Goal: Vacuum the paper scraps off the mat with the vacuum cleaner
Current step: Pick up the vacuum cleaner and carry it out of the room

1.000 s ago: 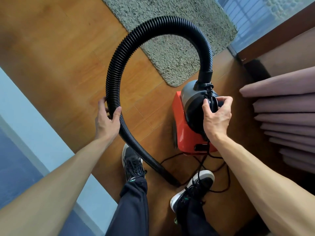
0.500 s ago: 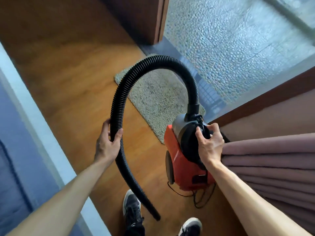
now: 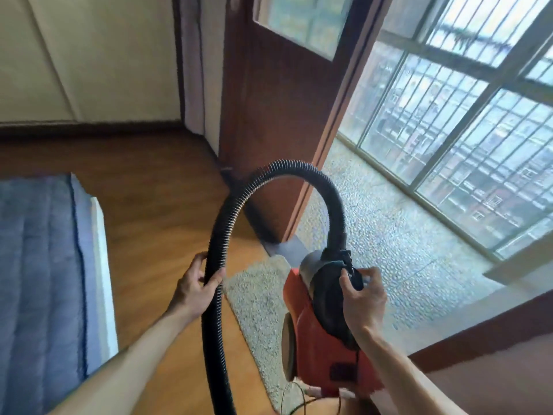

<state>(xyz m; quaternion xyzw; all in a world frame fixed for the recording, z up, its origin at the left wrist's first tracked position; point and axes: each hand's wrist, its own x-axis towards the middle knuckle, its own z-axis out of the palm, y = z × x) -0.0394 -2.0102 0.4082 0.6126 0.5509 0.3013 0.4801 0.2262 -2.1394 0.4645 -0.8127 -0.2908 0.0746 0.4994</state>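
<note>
Two hands in view, both on the vacuum cleaner point(image 3: 311, 339); left hand point(image 3: 194, 290) wraps the black ribbed hose point(image 3: 218, 235) partway up its left run, fingers round the far side, thumb on the near side; right hand point(image 3: 363, 301) grips the black handle point(image 3: 332, 274) on top of the body, fingers curled over it, thumb on the near edge; both forearms reach in from the bottom edge.

Vacuum body is red-orange with a grey and black top, tilted, nose end toward the top of the frame; the hose leaves the top of the body, arches up and over to the left, then drops past the left hand and out of the bottom edge; a thin dark cord point(image 3: 294, 396) loops under the body at the bottom edge; cannot tell if the body touches the floor.

Mat point(image 3: 257, 298) is a beige shaggy rug lying flat on the wooden floor point(image 3: 155, 205), between the hose and the vacuum body, its right part hidden behind the body; the pile is speckled and blurred, so scraps cannot be told apart from it.

Blue quilted bed point(image 3: 36, 265) at left; dark wooden door point(image 3: 281, 115) beyond the mat; pebbled floor point(image 3: 389, 229) at right, under a barred window point(image 3: 463, 130); pale wall point(image 3: 89, 55) top left.
</note>
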